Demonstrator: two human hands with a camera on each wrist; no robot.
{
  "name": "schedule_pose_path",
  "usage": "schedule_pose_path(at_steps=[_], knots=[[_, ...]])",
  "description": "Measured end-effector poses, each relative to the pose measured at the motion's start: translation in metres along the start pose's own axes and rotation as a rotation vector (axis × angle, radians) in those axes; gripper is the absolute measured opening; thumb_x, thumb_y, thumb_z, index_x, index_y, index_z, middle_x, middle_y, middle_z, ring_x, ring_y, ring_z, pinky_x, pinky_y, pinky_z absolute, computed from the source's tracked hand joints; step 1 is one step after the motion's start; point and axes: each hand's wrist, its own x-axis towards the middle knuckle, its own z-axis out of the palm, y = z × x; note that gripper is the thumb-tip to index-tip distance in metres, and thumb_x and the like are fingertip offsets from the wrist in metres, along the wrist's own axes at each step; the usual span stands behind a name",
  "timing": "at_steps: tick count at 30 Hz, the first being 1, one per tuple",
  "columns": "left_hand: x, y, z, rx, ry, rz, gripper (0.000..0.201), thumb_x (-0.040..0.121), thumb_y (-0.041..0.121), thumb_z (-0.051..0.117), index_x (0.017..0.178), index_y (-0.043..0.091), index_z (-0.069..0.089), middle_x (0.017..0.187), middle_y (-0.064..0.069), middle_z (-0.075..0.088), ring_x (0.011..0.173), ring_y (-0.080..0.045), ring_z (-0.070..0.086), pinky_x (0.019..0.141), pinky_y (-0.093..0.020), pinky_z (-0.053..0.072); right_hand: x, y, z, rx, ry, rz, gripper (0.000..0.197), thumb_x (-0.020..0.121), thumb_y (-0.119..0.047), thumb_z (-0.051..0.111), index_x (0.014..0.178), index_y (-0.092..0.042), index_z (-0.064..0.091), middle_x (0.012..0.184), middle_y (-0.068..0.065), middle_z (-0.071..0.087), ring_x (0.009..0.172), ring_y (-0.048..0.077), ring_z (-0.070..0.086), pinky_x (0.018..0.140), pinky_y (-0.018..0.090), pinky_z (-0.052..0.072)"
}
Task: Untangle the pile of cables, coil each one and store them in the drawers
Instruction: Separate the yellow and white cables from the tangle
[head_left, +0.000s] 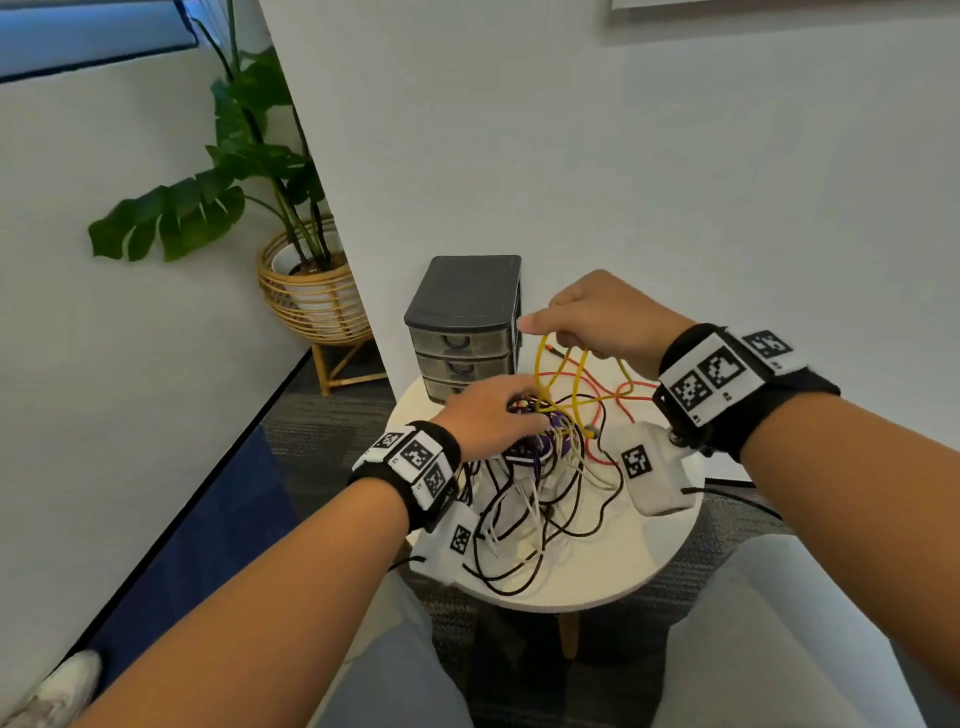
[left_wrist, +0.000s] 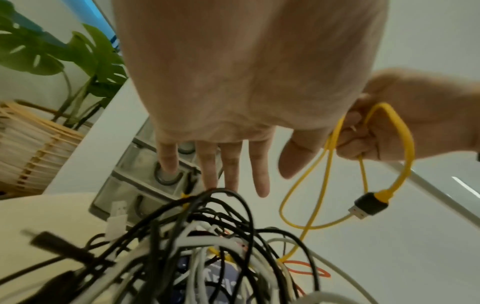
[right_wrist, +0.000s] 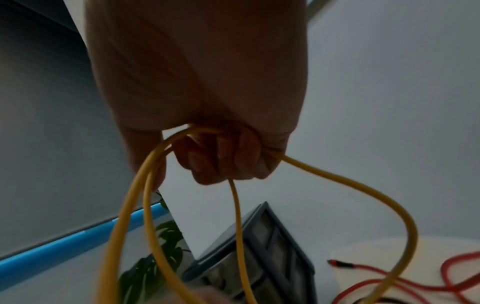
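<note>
Holding yellow cable (left_wrist: 404, 144) loops, right grip (head_left: 597, 317) fisted around them. Below it, pile (head_left: 540, 478); left grip (head_left: 488, 415) spread wide there.

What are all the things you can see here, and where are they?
yellow cable: one, yellow, loops lifted from the pile
cable pile: one, black and white cables tangled, middle of table
red cable: one, red, on table behind the pile
drawers: one unit, grey, three drawers, all shut, back of table
table: one, round, white
plant: one, green, in a woven basket, on the floor to the left
left hand: fingers straight, over the pile
right hand: gripping the yellow cable
</note>
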Motion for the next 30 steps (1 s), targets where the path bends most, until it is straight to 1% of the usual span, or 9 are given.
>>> schedule_pose_path(at_steps=[3,6,8,12,16,20,23,27,30], knots=[[0.005,-0.001,0.017,0.048,-0.124,0.026,0.05,0.083,0.054,0.07,0.131,0.044,0.06,0.127,0.016,0.062,0.118,-0.009,0.058,0.106,-0.041,0.047,-0.002,-0.004,0.009,0.036,-0.012,-0.023,0.049,0.087,-0.023,0.076,0.048,-0.014,0.047,0.048,-0.002,0.043,0.039,0.007,0.036,0.046,0.02,0.034],[0.009,-0.008,0.025,0.127,-0.055,0.068,0.032,0.087,0.055,0.065,0.116,0.044,0.068,0.112,0.021,0.066,0.106,-0.008,0.062,0.095,-0.042,0.051,-0.006,-0.009,0.013,0.1,-0.046,-0.082,0.042,0.083,-0.006,0.071,0.048,-0.009,0.048,0.049,0.004,0.043,0.043,0.01,0.035,0.047,0.022,0.032],[0.009,-0.011,0.024,0.152,0.0,0.054,0.017,0.094,0.047,0.064,0.107,0.039,0.072,0.11,0.019,0.063,0.107,-0.01,0.06,0.092,-0.039,0.048,-0.005,-0.015,0.007,0.188,0.036,-0.115,0.042,0.079,0.001,0.067,0.044,-0.011,0.047,0.047,0.004,0.042,0.042,0.012,0.033,0.044,0.021,0.028],[0.004,-0.018,0.017,0.215,-0.002,0.02,0.021,0.097,0.048,0.059,0.11,0.038,0.071,0.131,0.014,0.056,0.125,-0.014,0.051,0.105,-0.048,0.042,-0.006,-0.03,-0.014,0.373,0.231,-0.179,0.038,0.079,0.007,0.063,0.048,-0.007,0.043,0.044,0.003,0.037,0.04,0.014,0.03,0.044,0.024,0.022],[0.001,-0.027,0.021,0.293,-0.045,-0.031,0.02,0.096,0.042,0.061,0.113,0.04,0.071,0.144,0.011,0.048,0.133,-0.015,0.045,0.109,-0.05,0.038,-0.006,-0.05,-0.042,0.648,0.404,-0.25,0.039,0.08,0.005,0.061,0.049,-0.015,0.048,0.041,-0.004,0.035,0.039,0.012,0.03,0.045,0.024,0.019],[-0.001,-0.02,0.019,0.246,-0.017,-0.053,0.031,0.094,0.051,0.062,0.124,0.043,0.066,0.145,0.011,0.048,0.136,-0.015,0.043,0.111,-0.05,0.032,-0.013,-0.066,-0.065,0.744,0.483,-0.298,0.041,0.083,-0.001,0.061,0.047,-0.019,0.054,0.047,-0.004,0.037,0.044,0.013,0.034,0.049,0.025,0.024],[-0.002,-0.007,0.015,0.165,-0.023,0.013,0.046,0.088,0.059,0.066,0.131,0.043,0.06,0.14,0.012,0.053,0.132,-0.015,0.047,0.111,-0.052,0.035,-0.015,-0.071,-0.068,0.761,0.493,-0.307,0.028,0.091,-0.014,0.066,0.064,-0.02,0.059,0.051,-0.005,0.044,0.049,0.012,0.039,0.05,0.024,0.033],[-0.001,0.012,0.012,-0.051,-0.033,0.11,0.05,0.095,0.042,0.069,0.141,0.034,0.053,0.142,0.008,0.056,0.128,-0.012,0.052,0.108,-0.035,0.043,-0.013,-0.072,-0.064,0.711,0.482,-0.275,0.038,0.098,-0.048,0.06,0.073,-0.023,0.047,0.059,-0.004,0.05,0.054,0.012,0.038,0.055,0.029,0.03],[0.001,0.021,0.009,-0.191,-0.049,0.095,0.07,0.093,0.038,0.072,0.153,0.039,0.035,0.15,0.003,0.048,0.134,-0.016,0.05,0.106,-0.033,0.044,-0.01,-0.067,-0.059,0.699,0.443,-0.217,0.042,0.096,-0.056,0.058,0.073,-0.024,0.046,0.063,-0.003,0.051,0.054,0.012,0.036,0.056,0.029,0.029]])
